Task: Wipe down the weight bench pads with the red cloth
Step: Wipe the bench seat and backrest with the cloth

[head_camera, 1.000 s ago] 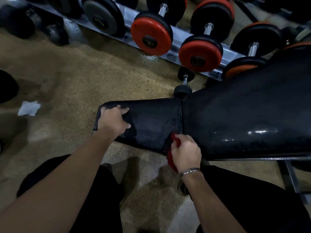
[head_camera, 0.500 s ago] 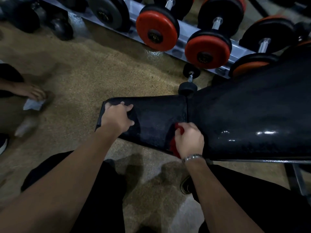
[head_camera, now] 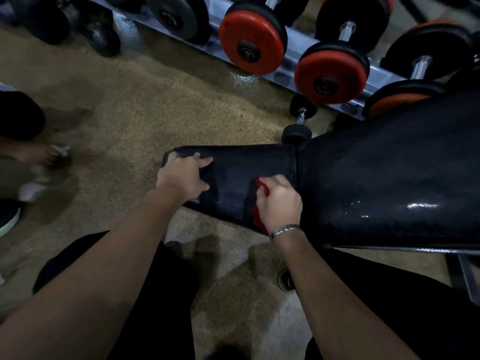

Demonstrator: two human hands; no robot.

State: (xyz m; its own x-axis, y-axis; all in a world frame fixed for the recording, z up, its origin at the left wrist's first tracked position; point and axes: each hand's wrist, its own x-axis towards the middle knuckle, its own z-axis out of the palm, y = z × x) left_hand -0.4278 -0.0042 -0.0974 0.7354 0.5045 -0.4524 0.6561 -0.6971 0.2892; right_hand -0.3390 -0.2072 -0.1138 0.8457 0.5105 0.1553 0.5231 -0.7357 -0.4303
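The black weight bench has a small seat pad [head_camera: 239,175] on the left and a large glossy back pad [head_camera: 389,178] on the right, with a narrow gap between them. My left hand [head_camera: 184,178] grips the seat pad's far left end, fingers curled over its edge. My right hand [head_camera: 279,201] presses the red cloth [head_camera: 259,216] onto the seat pad close to the gap. Most of the cloth is hidden under that hand; red shows at the fingertips and along the pad's near edge.
A metal rack [head_camera: 291,50] with red and black dumbbells [head_camera: 253,42] runs along the back. A small black dumbbell [head_camera: 298,123] lies on the brown floor behind the bench. At the left, another person's hand [head_camera: 39,154] holds a white tissue by a shoe [head_camera: 10,222].
My right hand with the red cloth has slid from the seat pad's near edge up onto its top. At the left another person's hand came in and picked up the white tissue.
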